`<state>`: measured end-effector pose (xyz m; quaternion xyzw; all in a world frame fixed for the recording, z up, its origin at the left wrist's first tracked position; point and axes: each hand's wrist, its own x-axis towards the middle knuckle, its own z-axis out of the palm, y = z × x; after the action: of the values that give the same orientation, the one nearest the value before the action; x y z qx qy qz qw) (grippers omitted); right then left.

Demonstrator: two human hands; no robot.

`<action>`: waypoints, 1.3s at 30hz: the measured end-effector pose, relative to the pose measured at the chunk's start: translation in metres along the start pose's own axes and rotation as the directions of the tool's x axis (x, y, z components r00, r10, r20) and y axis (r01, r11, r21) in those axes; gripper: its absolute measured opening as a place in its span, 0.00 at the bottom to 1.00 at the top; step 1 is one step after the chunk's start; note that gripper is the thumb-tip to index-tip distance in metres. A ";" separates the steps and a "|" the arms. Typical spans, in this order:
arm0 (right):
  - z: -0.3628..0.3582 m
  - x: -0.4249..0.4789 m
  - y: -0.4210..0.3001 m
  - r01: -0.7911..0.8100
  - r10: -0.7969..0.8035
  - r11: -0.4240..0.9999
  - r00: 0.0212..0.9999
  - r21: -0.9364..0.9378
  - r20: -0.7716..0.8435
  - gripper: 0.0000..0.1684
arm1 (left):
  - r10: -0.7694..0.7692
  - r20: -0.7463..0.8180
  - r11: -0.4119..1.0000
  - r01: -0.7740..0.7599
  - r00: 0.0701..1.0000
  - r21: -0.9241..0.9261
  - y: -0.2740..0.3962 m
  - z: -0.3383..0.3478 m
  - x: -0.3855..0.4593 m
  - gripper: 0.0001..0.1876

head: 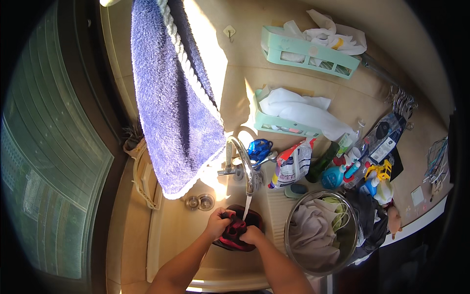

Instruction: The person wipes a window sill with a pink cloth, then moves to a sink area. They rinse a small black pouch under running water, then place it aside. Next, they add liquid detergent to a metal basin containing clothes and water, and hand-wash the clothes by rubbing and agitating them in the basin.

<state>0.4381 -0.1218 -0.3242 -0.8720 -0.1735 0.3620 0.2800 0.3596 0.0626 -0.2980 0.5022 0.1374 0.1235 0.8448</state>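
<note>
A wet red and black cloth (235,228) is bunched between my two hands in the sink (176,242). My left hand (218,223) grips it on the left side, and my right hand (252,235) grips its lower right part. Water runs from a curved chrome faucet (246,161) onto or just beside the cloth. Beneath the hands more dark and red material (253,217) shows; whether it is a container or part of the cloth I cannot tell.
A purple towel (176,110) hangs at upper left. Right of the sink stands a steel bowl (357,235) of garments, beside a scrub brush (296,190), detergent bag (292,165) and several bottles (333,177). Two mint baskets (312,66) are fixed on the wall.
</note>
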 end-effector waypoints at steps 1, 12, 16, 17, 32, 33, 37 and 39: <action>-0.003 -0.008 -0.003 -0.134 0.133 0.991 0.989 -0.021 -0.059 0.33 | 0.025 0.014 0.997 -0.026 1.000 0.079 0.004 0.004 0.005 0.10; -0.023 0.018 -0.015 0.209 0.113 0.802 0.866 0.560 -0.487 0.17 | -0.111 0.173 0.342 -0.126 0.979 0.931 -0.002 0.015 0.020 0.22; -0.014 0.034 -0.006 0.322 0.124 0.544 0.883 0.775 -0.454 0.21 | -0.310 -0.007 0.690 0.231 0.951 0.686 -0.036 0.005 0.033 0.13; -0.011 0.033 -0.005 0.350 0.111 0.459 0.889 0.817 -0.443 0.21 | -0.387 -0.063 0.746 0.353 0.920 0.564 -0.043 0.001 0.035 0.11; 0.004 0.004 -0.023 0.357 -0.015 0.863 0.724 0.356 -0.689 0.18 | 0.281 0.007 0.317 -0.100 0.960 0.943 0.000 -0.002 -0.015 0.22; 0.003 0.006 -0.022 0.361 0.020 0.847 0.711 0.390 -0.703 0.20 | 0.395 -0.027 0.226 -0.068 0.918 0.972 0.000 -0.003 -0.023 0.24; 0.008 0.012 -0.024 0.450 0.044 0.793 0.630 0.410 -0.776 0.22 | -0.550 -0.367 0.544 0.655 0.751 0.525 -0.015 -0.011 -0.040 0.28; 0.012 0.010 -0.027 0.412 0.006 0.821 0.687 0.396 -0.727 0.21 | -0.478 -0.351 0.625 0.592 0.805 0.508 -0.030 -0.013 -0.040 0.29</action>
<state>0.4337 -0.0912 -0.3198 -0.8033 -0.0470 0.0025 0.5937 0.3202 0.0454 -0.3256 0.6631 0.3888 -0.1385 0.6244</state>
